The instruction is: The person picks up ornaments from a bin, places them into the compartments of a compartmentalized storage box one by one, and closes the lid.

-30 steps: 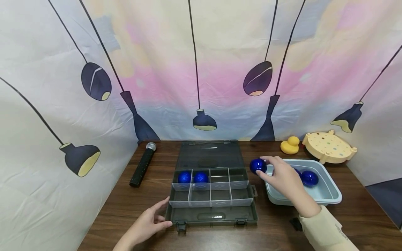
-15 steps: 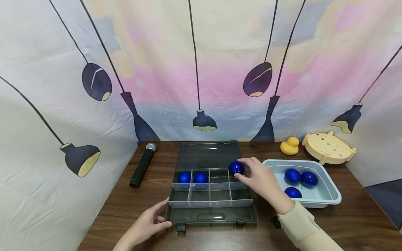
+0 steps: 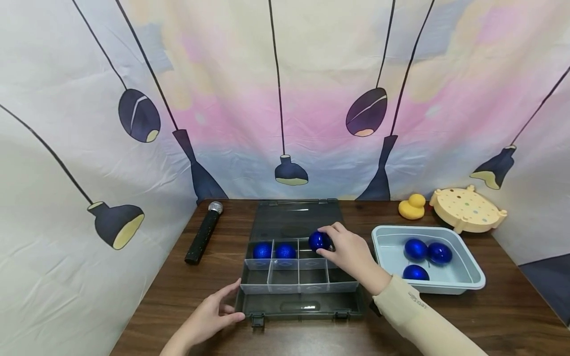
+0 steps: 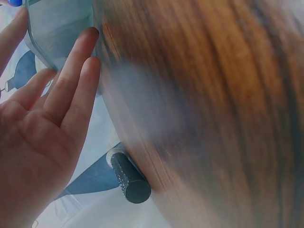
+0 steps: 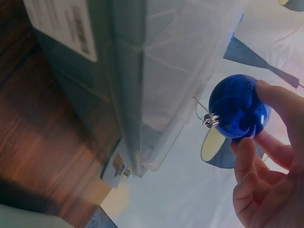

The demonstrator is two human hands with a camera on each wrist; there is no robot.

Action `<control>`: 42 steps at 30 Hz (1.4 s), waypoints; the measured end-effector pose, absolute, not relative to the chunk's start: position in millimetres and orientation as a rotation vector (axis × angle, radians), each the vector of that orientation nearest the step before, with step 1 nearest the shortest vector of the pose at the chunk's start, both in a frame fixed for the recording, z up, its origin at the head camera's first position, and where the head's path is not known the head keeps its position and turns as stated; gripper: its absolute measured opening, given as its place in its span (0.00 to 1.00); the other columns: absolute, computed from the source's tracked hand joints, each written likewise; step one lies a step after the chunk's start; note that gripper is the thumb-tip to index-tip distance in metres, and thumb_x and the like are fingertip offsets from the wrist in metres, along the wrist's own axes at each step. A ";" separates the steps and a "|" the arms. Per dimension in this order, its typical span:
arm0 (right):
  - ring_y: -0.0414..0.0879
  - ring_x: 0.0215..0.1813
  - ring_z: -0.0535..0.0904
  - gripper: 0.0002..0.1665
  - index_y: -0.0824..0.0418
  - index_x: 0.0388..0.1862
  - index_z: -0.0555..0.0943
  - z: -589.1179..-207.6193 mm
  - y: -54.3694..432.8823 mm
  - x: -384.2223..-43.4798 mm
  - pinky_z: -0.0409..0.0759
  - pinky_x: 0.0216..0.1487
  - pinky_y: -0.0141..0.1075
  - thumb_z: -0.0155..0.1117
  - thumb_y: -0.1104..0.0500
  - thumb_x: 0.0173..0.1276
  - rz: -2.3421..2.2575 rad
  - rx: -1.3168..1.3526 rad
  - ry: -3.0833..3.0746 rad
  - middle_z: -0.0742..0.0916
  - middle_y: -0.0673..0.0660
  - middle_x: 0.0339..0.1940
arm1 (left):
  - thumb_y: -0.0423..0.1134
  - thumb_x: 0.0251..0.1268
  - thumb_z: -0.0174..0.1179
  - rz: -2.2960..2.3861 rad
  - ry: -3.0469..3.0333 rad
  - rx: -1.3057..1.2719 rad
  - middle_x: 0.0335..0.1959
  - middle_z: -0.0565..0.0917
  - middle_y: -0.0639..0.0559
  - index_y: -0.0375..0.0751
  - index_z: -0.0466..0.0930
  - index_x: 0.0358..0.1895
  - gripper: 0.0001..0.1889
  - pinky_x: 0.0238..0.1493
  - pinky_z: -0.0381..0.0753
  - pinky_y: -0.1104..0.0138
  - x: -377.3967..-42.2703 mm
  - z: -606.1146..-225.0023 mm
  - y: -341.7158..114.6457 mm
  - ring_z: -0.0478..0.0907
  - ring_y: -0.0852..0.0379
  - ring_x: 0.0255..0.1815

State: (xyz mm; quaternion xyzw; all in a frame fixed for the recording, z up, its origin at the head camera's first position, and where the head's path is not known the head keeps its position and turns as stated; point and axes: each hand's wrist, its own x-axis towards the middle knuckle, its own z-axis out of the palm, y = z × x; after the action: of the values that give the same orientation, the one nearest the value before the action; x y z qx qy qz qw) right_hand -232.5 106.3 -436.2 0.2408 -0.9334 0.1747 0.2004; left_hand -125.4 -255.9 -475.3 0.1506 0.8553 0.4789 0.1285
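Note:
My right hand pinches a shiny blue Christmas bauble over the third compartment of the box's back row. In the right wrist view the bauble shows a silver cap and wire loop, held between thumb and fingertips. The grey see-through divided box lies with its lid folded back. Two glittery blue baubles, a left one and a right one, sit in the first two back compartments. My left hand rests against the box's left front side, fingers fairly straight in the left wrist view.
A light blue tub holding three blue baubles stands right of the box. Behind it are a yellow rubber duck and a cream spotted round toy. A black microphone lies at left. Patterned cloth hangs behind the table.
My right hand has carried the bauble left, from beside the tub to over the box's third back compartment. The left hand stays at the box's side.

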 end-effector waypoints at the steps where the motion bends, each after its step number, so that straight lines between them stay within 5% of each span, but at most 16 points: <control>1: 0.40 0.26 0.77 0.31 0.52 0.54 0.81 -437.1 105.7 -233.8 0.76 0.24 0.34 0.77 0.43 0.53 0.490 0.682 -2.608 0.82 0.52 0.41 | 0.40 0.62 0.67 1.393 2.487 0.442 0.70 0.57 0.26 0.32 0.54 0.73 0.41 0.39 0.81 0.69 -125.7 -475.4 -255.8 0.83 0.58 0.40; 15: 0.43 0.40 0.80 0.31 0.52 0.56 0.81 -441.0 91.3 -245.2 0.82 0.38 0.39 0.77 0.46 0.54 0.450 0.821 -2.676 0.80 0.51 0.42 | 0.40 0.61 0.67 1.402 2.476 0.438 0.69 0.57 0.25 0.31 0.54 0.73 0.42 0.40 0.81 0.67 -126.6 -474.7 -255.2 0.82 0.58 0.40; 26: 0.44 0.43 0.77 0.29 0.50 0.58 0.80 -438.9 85.5 -243.9 0.79 0.37 0.36 0.77 0.54 0.56 0.339 0.990 -2.670 0.80 0.51 0.46 | 0.41 0.61 0.68 1.389 2.489 0.434 0.68 0.58 0.23 0.31 0.54 0.73 0.42 0.40 0.81 0.67 -125.5 -474.0 -254.7 0.82 0.57 0.40; 34: 0.46 0.43 0.77 0.16 0.52 0.49 0.85 -437.7 85.7 -241.6 0.79 0.38 0.38 0.73 0.58 0.60 0.375 1.038 -2.760 0.82 0.51 0.45 | 0.40 0.61 0.68 1.400 2.482 0.429 0.67 0.59 0.22 0.31 0.54 0.73 0.42 0.40 0.81 0.68 -124.9 -474.2 -253.8 0.83 0.55 0.39; 42: 0.44 0.39 0.80 0.14 0.53 0.47 0.86 -433.4 89.3 -239.5 0.80 0.37 0.37 0.72 0.57 0.61 0.415 1.029 -2.802 0.83 0.51 0.44 | 0.40 0.60 0.68 1.400 2.482 0.427 0.66 0.59 0.22 0.31 0.54 0.73 0.43 0.40 0.81 0.68 -125.4 -473.9 -254.4 0.83 0.55 0.40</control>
State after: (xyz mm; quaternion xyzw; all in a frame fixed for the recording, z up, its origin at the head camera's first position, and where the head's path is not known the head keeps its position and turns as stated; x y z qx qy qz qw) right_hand -239.5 89.3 -433.4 0.3407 -0.9279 0.1374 0.0640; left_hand -125.4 -254.4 -473.9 0.1469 0.8540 0.4818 0.1299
